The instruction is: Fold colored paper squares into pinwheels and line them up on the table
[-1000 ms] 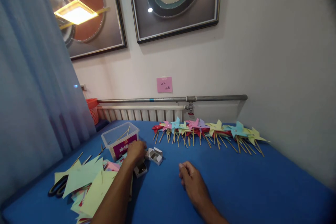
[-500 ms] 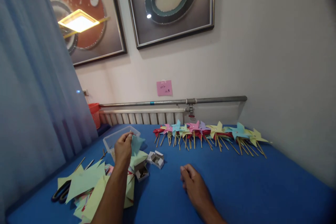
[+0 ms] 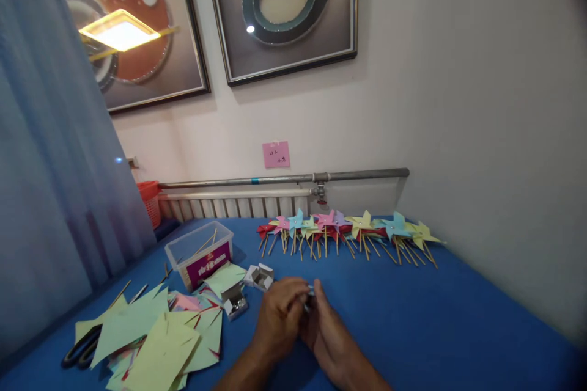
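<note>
Left hand [image 3: 277,317] and right hand [image 3: 328,333] meet mid-desk [image 3: 435,324], fingers [image 3: 300,294] pinching a small pale piece [image 3: 310,294]; open blue surface rightward; boxes [image 3: 247,287] just left.

Two framed pictures [image 3: 202,18], two small boxes [image 3: 258,276], one clear tub [image 3: 199,253], one scissors [image 3: 81,347].

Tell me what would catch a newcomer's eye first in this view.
The row of coloured paper pinwheels lying along the far edge of the blue table stands out most. Near the front, the left hand and right hand meet over something small, with loose paper pieces heaped at the left.
</note>
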Action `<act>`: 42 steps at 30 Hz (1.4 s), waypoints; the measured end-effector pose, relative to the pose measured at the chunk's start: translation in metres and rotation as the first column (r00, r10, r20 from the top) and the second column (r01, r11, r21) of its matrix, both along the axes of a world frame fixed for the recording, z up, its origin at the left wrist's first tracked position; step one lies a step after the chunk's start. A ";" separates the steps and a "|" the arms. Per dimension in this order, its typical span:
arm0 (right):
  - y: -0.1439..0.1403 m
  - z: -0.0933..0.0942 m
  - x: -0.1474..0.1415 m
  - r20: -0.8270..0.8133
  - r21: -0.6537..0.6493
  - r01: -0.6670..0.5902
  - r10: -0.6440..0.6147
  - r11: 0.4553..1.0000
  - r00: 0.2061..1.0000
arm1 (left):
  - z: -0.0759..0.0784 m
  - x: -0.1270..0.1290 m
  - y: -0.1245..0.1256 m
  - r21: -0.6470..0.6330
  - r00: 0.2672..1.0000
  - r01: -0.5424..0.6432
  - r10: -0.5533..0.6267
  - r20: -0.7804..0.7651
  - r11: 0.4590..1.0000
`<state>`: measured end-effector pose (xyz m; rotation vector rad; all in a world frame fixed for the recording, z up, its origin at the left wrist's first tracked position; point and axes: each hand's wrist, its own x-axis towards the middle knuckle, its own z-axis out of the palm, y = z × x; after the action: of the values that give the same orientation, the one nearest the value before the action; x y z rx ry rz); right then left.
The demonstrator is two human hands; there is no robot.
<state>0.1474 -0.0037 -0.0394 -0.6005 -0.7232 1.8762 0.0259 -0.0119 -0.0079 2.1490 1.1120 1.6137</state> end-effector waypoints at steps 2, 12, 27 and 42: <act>0.007 -0.001 0.009 -0.055 -0.045 -0.026 0.024 0.999 0.998 | -0.004 0.006 -0.005 0.131 0.980 0.091 -0.066 -0.187 0.987; 0.013 0.007 0.012 -0.068 0.016 0.117 -0.116 0.993 0.991 | 0.010 -0.033 0.015 -0.294 0.945 -0.285 0.319 0.072 0.912; 0.008 0.007 0.008 0.104 0.173 0.108 -0.127 0.979 0.986 | 0.013 -0.029 0.021 -0.604 0.865 0.117 0.218 0.452 0.788; 0.008 0.002 0.004 0.188 0.138 0.141 -0.166 0.980 0.968 | 0.001 -0.030 0.010 0.167 0.939 -0.197 0.234 -0.252 0.966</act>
<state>0.1517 0.0044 -0.0371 -0.7503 -0.8905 1.6304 -0.0042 -0.0022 -0.0070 2.4720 1.3978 1.5588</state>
